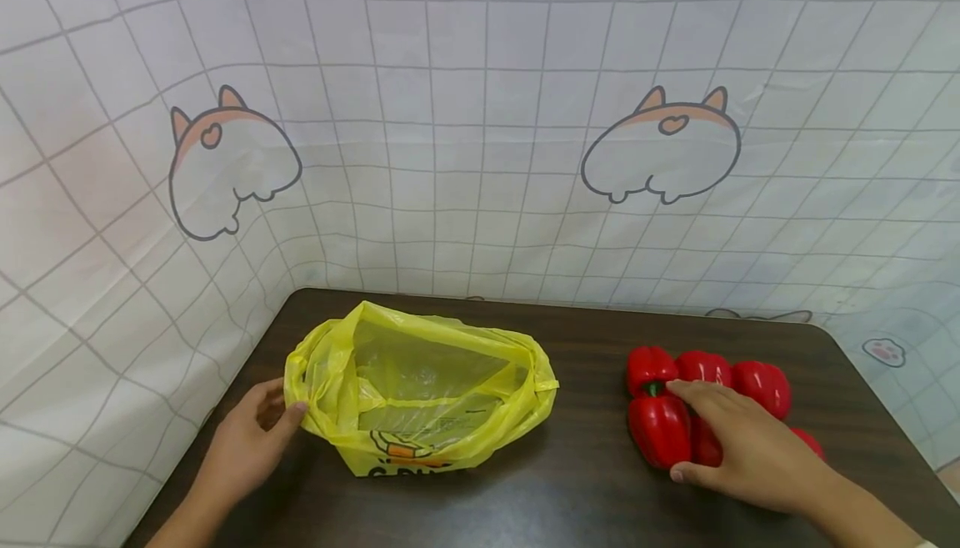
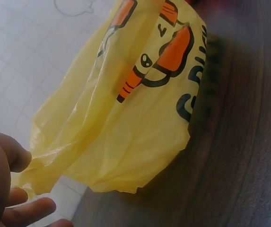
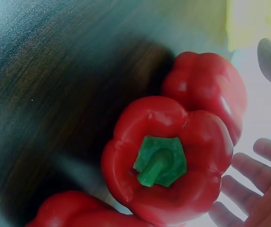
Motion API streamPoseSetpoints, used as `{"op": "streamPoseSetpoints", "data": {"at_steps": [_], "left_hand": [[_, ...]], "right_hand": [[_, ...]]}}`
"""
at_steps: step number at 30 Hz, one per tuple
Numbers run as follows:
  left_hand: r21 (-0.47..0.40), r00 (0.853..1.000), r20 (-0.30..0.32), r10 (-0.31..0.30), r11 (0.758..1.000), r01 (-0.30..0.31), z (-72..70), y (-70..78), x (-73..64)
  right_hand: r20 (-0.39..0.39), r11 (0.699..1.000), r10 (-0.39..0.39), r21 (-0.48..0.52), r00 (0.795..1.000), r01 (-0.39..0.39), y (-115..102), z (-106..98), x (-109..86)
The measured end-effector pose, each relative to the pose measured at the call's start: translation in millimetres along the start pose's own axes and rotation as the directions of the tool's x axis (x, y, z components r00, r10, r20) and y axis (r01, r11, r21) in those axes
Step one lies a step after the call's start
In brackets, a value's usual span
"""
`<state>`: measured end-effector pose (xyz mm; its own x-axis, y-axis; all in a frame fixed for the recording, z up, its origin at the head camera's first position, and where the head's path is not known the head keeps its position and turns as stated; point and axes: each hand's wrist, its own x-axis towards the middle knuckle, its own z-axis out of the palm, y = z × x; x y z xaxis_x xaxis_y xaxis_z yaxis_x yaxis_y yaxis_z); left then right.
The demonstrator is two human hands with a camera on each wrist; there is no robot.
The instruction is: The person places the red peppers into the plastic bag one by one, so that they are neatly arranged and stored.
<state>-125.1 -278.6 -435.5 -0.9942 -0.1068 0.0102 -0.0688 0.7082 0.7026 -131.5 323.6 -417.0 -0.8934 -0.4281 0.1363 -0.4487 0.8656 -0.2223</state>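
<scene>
A yellow plastic bag [image 1: 341, 402] stands on the table, its mouth spread wide toward the head camera. Its left rim is pinched between the thumb and fingers of my left hand [image 1: 243, 448]; in the left wrist view the thumb [image 2: 14, 153] presses on the gathered film. Black lettering and an orange cartoon mark the bag's front wall [image 2: 144, 137]. My right hand [image 1: 750, 448] reaches over a group of red bell peppers [image 1: 660, 433], fingers spread and extended. In the right wrist view the fingertips lie beside a bell pepper [image 3: 201, 142] with a green stem.
The dark brown table [image 1: 555, 498] carries the bag at left and several bell peppers at right. White checked cloth [image 1: 480, 156] with cartoon animal prints hangs behind the table and along its sides.
</scene>
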Motion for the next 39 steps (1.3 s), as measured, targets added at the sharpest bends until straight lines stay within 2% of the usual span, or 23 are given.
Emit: {"op": "streamPoseSetpoints", "data": {"at_steps": [9, 17, 23, 34, 39], "left_hand": [[-0.056, 0.999, -0.045, -0.014, 0.998, 0.012, 3.7, 1.5, -1.9], [-0.063, 0.998, -0.055, -0.040, 0.997, 0.036, 7.8, 2.4, -2.5], [-0.076, 0.996, -0.083, -0.018, 0.997, 0.011, 10.4, 2.2, -1.9], [-0.100, 0.994, -0.106, -0.022, 0.995, 0.011, 13.7, 3.1, -4.6], [-0.095, 0.993, -0.119, -0.010, 0.995, -0.001, 15.6, 2.0, -4.1]], "right_hand": [[0.023, 1.000, -0.016, -0.024, 1.000, 0.016, -1, 5, 4.3], [0.035, 0.999, -0.030, -0.040, 0.999, 0.031, 2, 9, 5.7], [0.030, 0.998, -0.035, -0.052, 0.999, 0.036, 3, 12, 4.4], [0.008, 0.998, -0.003, -0.056, 1.000, 0.004, 2, 14, 6.1], [-0.005, 1.000, 0.019, -0.025, 1.000, -0.019, 1, 11, 9.0]]}}
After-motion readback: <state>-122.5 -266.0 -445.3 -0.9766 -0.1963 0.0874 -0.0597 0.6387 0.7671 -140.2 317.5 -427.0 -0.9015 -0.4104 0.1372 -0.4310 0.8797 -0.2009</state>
